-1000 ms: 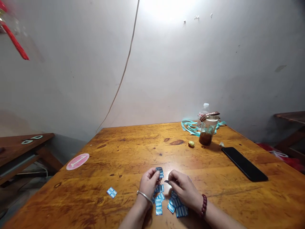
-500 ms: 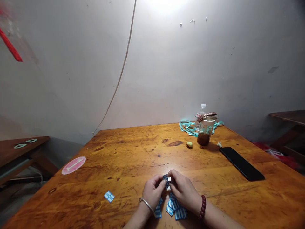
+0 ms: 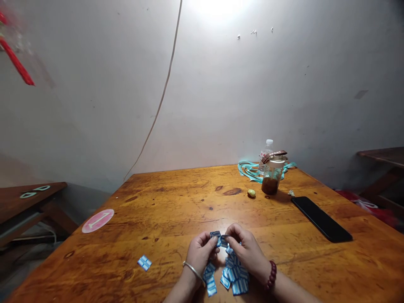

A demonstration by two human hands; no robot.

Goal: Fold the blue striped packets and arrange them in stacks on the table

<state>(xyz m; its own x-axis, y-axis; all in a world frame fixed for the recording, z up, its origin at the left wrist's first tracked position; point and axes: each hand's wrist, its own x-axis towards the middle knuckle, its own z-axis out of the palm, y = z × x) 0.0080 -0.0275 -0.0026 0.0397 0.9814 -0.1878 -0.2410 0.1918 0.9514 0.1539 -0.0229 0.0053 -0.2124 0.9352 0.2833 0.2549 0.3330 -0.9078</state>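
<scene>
My left hand point(image 3: 201, 249), with a silver bangle at the wrist, pinches a small blue-and-white patterned card point(image 3: 215, 235) between thumb and fingers. Close beside it, my right hand point(image 3: 243, 244), wearing a dark red bead bracelet, grips another such piece point(image 3: 224, 241) at its edge. Whether the two pieces are joined I cannot tell. Under and between the hands lies a loose heap of similar blue-and-white cards point(image 3: 233, 271), partly covered by my right hand. A few more cards point(image 3: 210, 282) lie by my left wrist. One card point(image 3: 144, 262) sits apart on the left.
On the wooden table point(image 3: 176, 202) lie a pink disc point(image 3: 98, 221) at left and a black phone point(image 3: 322, 219) at right. A strapped bottle of brown liquid point(image 3: 272, 176), a clear water bottle point(image 3: 269, 145), turquoise ribbon point(image 3: 248, 170) and a small yellowish object point(image 3: 251, 193) are farther back.
My hands have drawn slightly apart, and more of the pieces in my fingers shows. More of the heap beneath is visible. The view has tilted up slightly.
</scene>
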